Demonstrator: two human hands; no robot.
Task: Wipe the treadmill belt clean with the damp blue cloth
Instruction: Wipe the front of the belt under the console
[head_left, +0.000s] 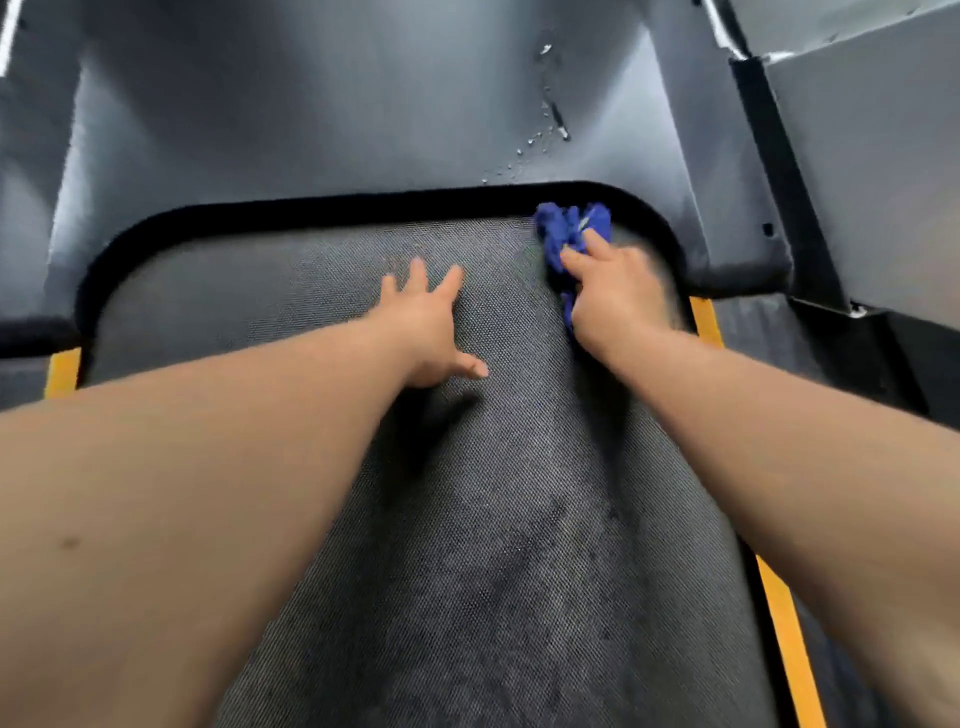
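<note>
Right hand (618, 293) was at the far right corner of the treadmill belt (467, 545), gripping the blue cloth (569, 228). The cloth was bunched up, with most of it bulging out ahead of the fingertips and a tail showing under the heel of the palm. One finger lay fairly straight over the top of the wad and the others seemed to be curled into it, though motion blur softened that side of the hand. The cloth sat on the belt right up against the black trim (311, 210) that edges the grey motor hood (337, 104). Left hand (431, 332) was near mid-belt, holding nothing, palm down, with fingers straight and fanned and the thumb out to the side. It cast a shadow below itself, and I couldn't tell whether it touched the belt. Dark, damp-looking patches marked the belt's nearer part. Water droplets (545, 124) ran down the hood above the cloth. A yellow stripe (784, 639) ran along the belt's right edge, and a short piece of another (62, 371) showed at the left.
</note>
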